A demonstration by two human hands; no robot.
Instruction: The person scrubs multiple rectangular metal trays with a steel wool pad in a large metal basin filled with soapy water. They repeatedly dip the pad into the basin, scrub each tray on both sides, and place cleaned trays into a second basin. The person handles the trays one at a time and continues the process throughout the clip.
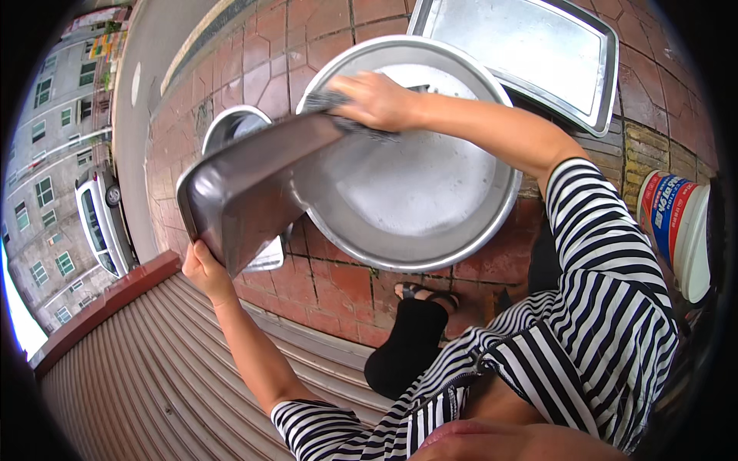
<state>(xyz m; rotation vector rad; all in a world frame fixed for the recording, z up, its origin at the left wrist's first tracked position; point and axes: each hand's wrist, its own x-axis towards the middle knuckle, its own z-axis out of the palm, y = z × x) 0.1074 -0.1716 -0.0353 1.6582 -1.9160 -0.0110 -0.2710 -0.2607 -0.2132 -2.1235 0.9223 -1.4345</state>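
Note:
My left hand [206, 271] grips the rim at the near corner of a deep rectangular metal pan [253, 178], which is tilted on its side with its outer face towards me. At the pan's far end, my right hand [375, 104] holds a grey scouring pad [328, 104], slightly blurred, against the pan's edge. Under this hand stands a large round metal basin [415, 253], with water and a dark object partly hidden by my wrist inside it. The pan overlaps the basin's left side. The pan's inside faces away and is hidden.
A shallow rectangular metal tray [519, 52] lies beyond the basin. A smaller metal pot [236, 121] and a pale metal tray [268, 256] are partly behind the pan. A plastic bucket [674, 230] stands at right. A ribbed shutter [167, 369] borders the red paving; a white vehicle [101, 225] is farther off.

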